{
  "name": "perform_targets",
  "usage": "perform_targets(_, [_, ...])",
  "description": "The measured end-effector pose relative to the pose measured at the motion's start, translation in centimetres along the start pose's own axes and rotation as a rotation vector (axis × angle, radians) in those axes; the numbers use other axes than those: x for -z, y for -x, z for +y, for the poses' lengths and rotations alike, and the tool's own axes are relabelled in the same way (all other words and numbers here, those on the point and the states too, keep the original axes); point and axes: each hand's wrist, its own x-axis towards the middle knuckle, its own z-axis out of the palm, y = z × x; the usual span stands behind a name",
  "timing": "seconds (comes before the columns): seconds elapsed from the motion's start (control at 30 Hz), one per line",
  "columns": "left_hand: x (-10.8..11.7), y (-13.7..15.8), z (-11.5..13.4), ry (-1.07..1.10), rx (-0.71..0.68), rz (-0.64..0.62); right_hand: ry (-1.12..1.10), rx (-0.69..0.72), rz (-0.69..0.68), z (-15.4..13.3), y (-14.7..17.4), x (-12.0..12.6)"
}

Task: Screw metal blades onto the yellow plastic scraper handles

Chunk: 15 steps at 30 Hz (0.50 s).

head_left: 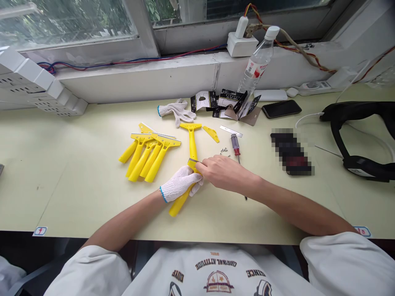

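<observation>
My left hand [182,183], in a white knitted glove with a blue cuff, is closed round a yellow scraper [180,204] just above the table. Bare, my right hand [217,172] has its fingers pinched at the scraper's head, where a metal edge shows; what the fingertips hold is hidden. Straight beyond lies another yellow scraper body [192,144]. A loose yellow clamp piece [211,134], a metal blade [231,131] and several small screws [223,151] are to its right. The screwdriver [235,144] has its shaft partly under my right wrist.
Several yellow scrapers [154,152] lie piled at left. Behind are a second white glove [177,110], opened black packaging cards [231,102] and a plastic bottle [255,68]. A phone [282,109], a pixelated item [291,154] and a black headset-like frame [339,135] lie at right.
</observation>
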Motion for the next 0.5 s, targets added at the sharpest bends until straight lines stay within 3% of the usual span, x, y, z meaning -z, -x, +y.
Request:
perform_targets(0.23, [-0.37, 0.04, -0.13, -0.019, -0.038, 0.054, 0.090, 0.052, 0.037, -0.46, -0.23, -0.69])
perform_targets(0.5, [-0.30, 0.11, 0.05, -0.045, -0.058, 0.050, 0.142, 0.111, 0.014, -0.70, 0.04, 0.11])
